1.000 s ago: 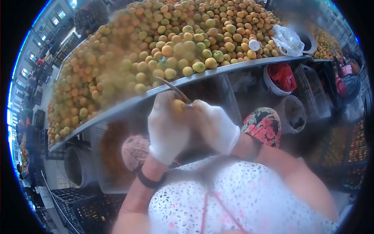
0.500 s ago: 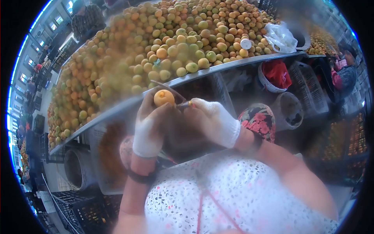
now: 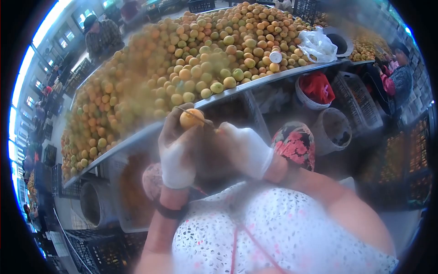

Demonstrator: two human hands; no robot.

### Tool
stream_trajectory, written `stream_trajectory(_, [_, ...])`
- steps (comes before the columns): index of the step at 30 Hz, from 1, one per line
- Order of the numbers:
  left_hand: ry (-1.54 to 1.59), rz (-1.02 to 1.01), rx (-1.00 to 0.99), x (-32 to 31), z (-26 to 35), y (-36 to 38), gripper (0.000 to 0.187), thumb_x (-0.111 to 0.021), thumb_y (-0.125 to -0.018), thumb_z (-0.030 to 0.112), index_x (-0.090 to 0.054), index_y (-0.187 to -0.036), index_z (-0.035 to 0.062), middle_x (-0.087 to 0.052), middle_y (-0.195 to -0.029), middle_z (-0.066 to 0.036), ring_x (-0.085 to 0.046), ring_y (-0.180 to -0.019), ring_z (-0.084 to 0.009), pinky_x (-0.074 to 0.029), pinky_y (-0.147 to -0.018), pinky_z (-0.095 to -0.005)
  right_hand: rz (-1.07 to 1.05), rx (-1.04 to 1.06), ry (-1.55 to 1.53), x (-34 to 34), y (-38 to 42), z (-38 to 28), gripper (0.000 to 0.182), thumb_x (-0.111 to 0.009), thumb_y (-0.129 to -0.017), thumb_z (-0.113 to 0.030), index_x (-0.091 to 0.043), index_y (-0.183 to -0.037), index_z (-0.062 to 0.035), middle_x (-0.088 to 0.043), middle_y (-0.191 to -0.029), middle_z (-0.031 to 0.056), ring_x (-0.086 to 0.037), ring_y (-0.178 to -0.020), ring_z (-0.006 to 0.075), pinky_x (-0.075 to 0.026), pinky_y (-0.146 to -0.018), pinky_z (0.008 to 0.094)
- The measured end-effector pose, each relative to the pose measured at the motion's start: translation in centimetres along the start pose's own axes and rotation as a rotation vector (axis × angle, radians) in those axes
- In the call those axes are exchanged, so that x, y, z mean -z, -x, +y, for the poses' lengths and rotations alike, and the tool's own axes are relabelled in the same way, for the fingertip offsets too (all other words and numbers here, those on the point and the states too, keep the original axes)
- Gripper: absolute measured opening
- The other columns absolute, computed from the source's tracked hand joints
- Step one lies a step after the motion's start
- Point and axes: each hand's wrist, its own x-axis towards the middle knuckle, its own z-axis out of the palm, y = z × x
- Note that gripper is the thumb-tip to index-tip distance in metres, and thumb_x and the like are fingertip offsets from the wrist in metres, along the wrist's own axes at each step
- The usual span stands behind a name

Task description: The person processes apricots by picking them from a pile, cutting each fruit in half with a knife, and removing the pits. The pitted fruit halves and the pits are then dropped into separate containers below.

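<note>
Between the fingers of my left hand (image 3: 175, 157), in a soiled white glove, sits one orange-yellow apricot (image 3: 190, 119). My right hand (image 3: 246, 148), gloved too, is closed around a thin-bladed knife (image 3: 207, 122) whose dark, narrow blade lies across the fruit. The grip is mostly covered by the fingers, and a lens smear blurs the area below. Just beyond my hands, a large heap of apricots (image 3: 196, 73), orange to greenish, covers a metal-edged table (image 3: 269, 75).
A white plastic bag (image 3: 318, 44) and a small white round object (image 3: 275, 57) lie on the heap. Below the edge are a bucket with red plastic (image 3: 315, 90), a pale bucket (image 3: 335, 130), a crate (image 3: 358, 98) and a left bucket (image 3: 93, 203). Other people sit further off.
The view has shifted slightly, so the heap sits lower at the left. The knife blade now crosses the apricot's upper side; before, it stood beyond it. Both hands keep their hold.
</note>
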Motion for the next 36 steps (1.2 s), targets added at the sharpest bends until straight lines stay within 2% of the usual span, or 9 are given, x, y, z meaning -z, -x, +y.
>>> stream_trajectory(6, [0.314,0.048,0.030,-2.3,-1.0,-0.8,0.035,-0.062,-0.096,0.015,-0.053,-0.125,-0.0033,-0.064,-0.109,-0.013,-0.066,-0.097,-0.0253,-0.054,-0.084,-0.0365,0.097,0.015,-0.104,-2.5,0.0,2.8,0.030,-0.051,-0.102,-0.032,-0.056,-0.106,-0.0028,-0.064,-0.074,0.0232,-0.065,-0.073,0.0431,-0.049,-0.058,0.0496])
stream_trajectory(9, [0.571,0.118,0.210,-2.1,-3.1,-1.8,0.050,-0.055,-0.100,0.048,-0.055,-0.121,0.0024,-0.066,-0.107,-0.017,-0.065,-0.091,-0.0275,-0.054,-0.080,-0.0411,0.111,0.010,0.145,-2.8,-0.2,3.4,0.033,-0.051,-0.102,-0.032,-0.056,-0.110,-0.0004,-0.064,-0.074,0.0238,-0.065,-0.072,0.0432,-0.050,-0.060,0.0507])
stream_trajectory(12, [0.511,0.064,0.181,-2.1,-4.0,-2.5,0.058,-0.056,-0.098,0.051,-0.053,-0.127,0.0006,-0.065,-0.105,-0.016,-0.062,-0.095,-0.0249,-0.052,-0.084,-0.0355,0.106,0.006,0.150,-2.4,-0.4,3.6,0.032,-0.052,-0.101,-0.030,-0.056,-0.106,0.0009,-0.064,-0.072,0.0231,-0.065,-0.070,0.0425,-0.050,-0.059,0.0502])
stream_trajectory(15, [0.516,0.241,0.243,-1.4,-4.9,-3.2,0.056,-0.053,-0.100,0.051,-0.054,-0.126,0.0015,-0.064,-0.098,-0.013,-0.060,-0.090,-0.0211,-0.051,-0.080,-0.0334,0.011,-0.075,0.278,-1.8,-1.0,3.3,0.030,-0.053,-0.100,-0.030,-0.055,-0.101,-0.0002,-0.064,-0.069,0.0216,-0.065,-0.068,0.0414,-0.050,-0.057,0.0494])
stream_trajectory(19, [0.348,0.245,0.155,-1.4,-4.8,-3.2,0.053,-0.051,-0.101,0.050,-0.055,-0.124,0.0021,-0.062,-0.094,-0.011,-0.059,-0.088,-0.0188,-0.050,-0.077,-0.0321,-0.008,-0.101,0.352,-2.4,-1.2,3.6,0.027,-0.054,-0.100,-0.030,-0.054,-0.099,-0.0026,-0.064,-0.066,0.0197,-0.066,-0.064,0.0398,-0.051,-0.054,0.0481])
stream_trajectory(27, [0.038,0.059,0.036,-1.1,-4.5,-2.8,0.052,-0.052,-0.101,0.048,-0.054,-0.117,-0.0011,-0.065,-0.100,-0.014,-0.062,-0.092,-0.0213,-0.049,-0.086,-0.0334,0.039,-0.045,0.355,-2.9,-0.7,4.6,0.028,-0.054,-0.100,-0.030,-0.054,-0.102,-0.0025,-0.065,-0.067,0.0194,-0.066,-0.064,0.0389,-0.052,-0.054,0.0475])
stream_trajectory(30, [0.368,0.177,0.248,-1.0,-5.4,-2.9,0.049,-0.052,-0.102,0.045,-0.054,-0.116,-0.0023,-0.064,-0.101,-0.014,-0.062,-0.094,-0.0209,-0.049,-0.087,-0.0334,0.042,-0.080,0.352,-2.3,-0.9,3.4,0.027,-0.053,-0.100,-0.029,-0.054,-0.102,-0.0026,-0.065,-0.069,0.0195,-0.067,-0.066,0.0388,-0.052,-0.055,0.0479])
stream_trajectory(34, [0.331,0.095,0.267,-1.2,-4.4,-2.7,0.049,-0.056,-0.101,0.044,-0.053,-0.117,-0.0019,-0.064,-0.103,-0.013,-0.062,-0.094,-0.0196,-0.049,-0.087,-0.0332,0.033,-0.099,0.317,-2.0,-0.7,3.2,0.024,-0.054,-0.099,-0.027,-0.057,-0.104,-0.0029,-0.066,-0.071,0.0198,-0.067,-0.068,0.0389,-0.052,-0.058,0.0477])
stream_trajectory(36, [-0.122,0.082,0.014,-1.7,-3.7,-2.4,0.055,-0.060,-0.097,0.050,-0.054,-0.115,-0.0006,-0.063,-0.103,-0.012,-0.061,-0.091,-0.0180,-0.050,-0.086,-0.0320,0.036,-0.090,0.304,-1.8,-0.7,3.4,0.023,-0.055,-0.099,-0.026,-0.057,-0.104,-0.0029,-0.066,-0.071,0.0199,-0.067,-0.069,0.0391,-0.052,-0.058,0.0477])
